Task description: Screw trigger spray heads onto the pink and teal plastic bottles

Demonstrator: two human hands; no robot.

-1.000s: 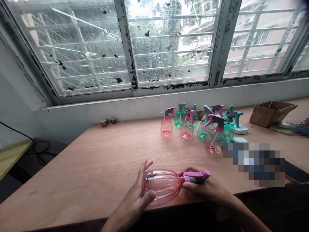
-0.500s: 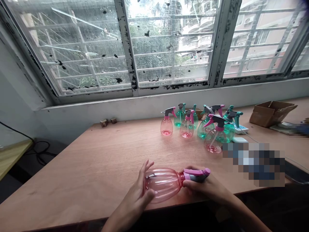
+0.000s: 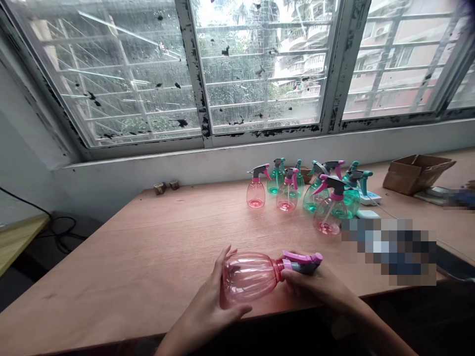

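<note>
A clear pink spray bottle (image 3: 249, 277) lies on its side near the table's front edge, its base towards the left. My left hand (image 3: 211, 299) cups the base, with the fingers behind it and the thumb stretched along the near side. Around the neck collar and the grey-and-pink spray head (image 3: 302, 262) closes my right hand (image 3: 309, 283); some of its fingers are hidden beneath. Further back stand several upright spray bottles, among them a pink one (image 3: 256, 194), another pink one (image 3: 327, 217) and a green one (image 3: 275, 182).
The wooden table (image 3: 156, 247) runs under a barred window. At the back right stands an open cardboard box (image 3: 415, 174), with a white power strip (image 3: 369, 199) nearer. A blurred patch and a dark flat object (image 3: 454, 262) lie at the right. Two small blocks sit at the back left.
The bottle body has turned slightly and shifted a little away from me. My left thumb has slid off the bottle's side and stretched to the right. My right hand keeps its grip at the neck.
</note>
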